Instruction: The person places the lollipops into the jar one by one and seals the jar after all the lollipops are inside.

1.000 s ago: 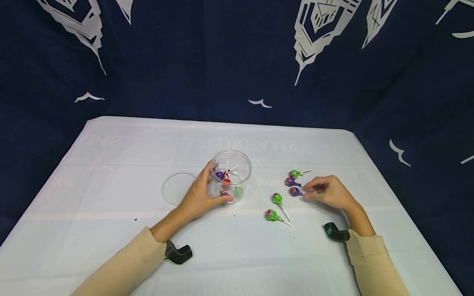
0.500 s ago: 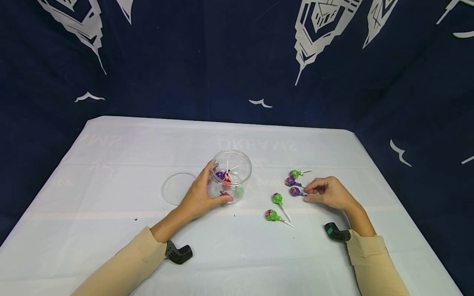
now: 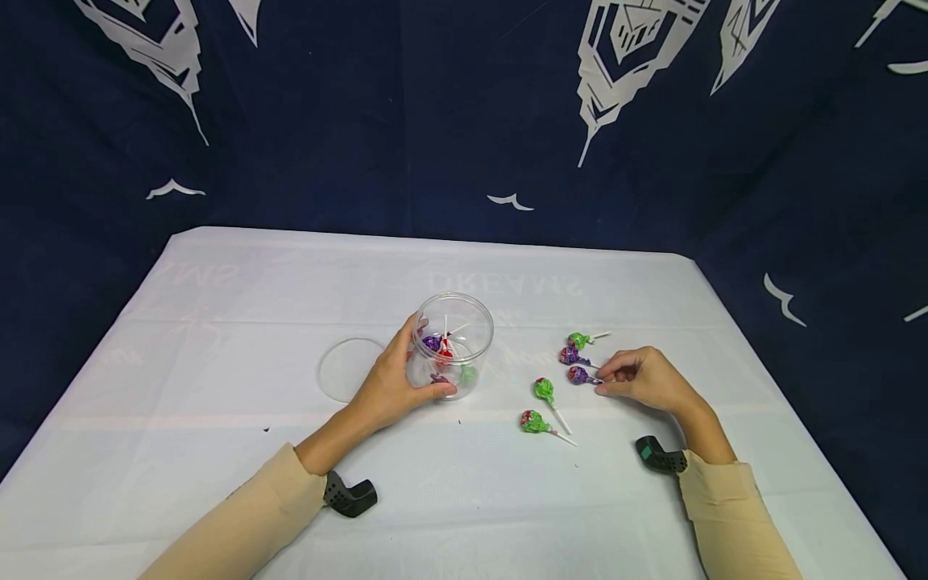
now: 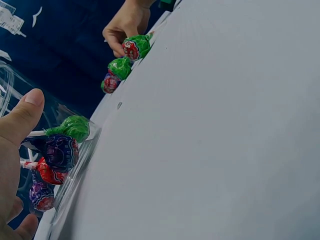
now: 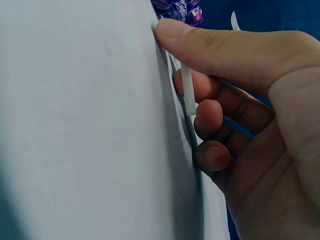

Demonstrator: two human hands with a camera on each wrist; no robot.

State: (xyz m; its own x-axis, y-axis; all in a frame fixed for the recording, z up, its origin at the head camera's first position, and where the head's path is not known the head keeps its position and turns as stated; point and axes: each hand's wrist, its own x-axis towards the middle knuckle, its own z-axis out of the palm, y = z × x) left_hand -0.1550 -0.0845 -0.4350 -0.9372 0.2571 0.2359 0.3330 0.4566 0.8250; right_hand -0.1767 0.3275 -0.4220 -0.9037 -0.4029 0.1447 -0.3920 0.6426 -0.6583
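Now right hand [image 3: 645,377] grip pinching purple lollipop [image 3: 577,374] stick on table.

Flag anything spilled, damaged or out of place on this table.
Nothing stands out. The clear jar stands upright in the left hand, its lid flat beside it; loose lollipops lie near the right hand, none broken.

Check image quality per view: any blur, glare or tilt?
Head view: sharp, evenly lit; faint glare on the clear round plastic jar. Left wrist view: tilted, left hand soft up close. Right wrist view: tilted; right hand fills it, white lollipop stick slightly blurred.
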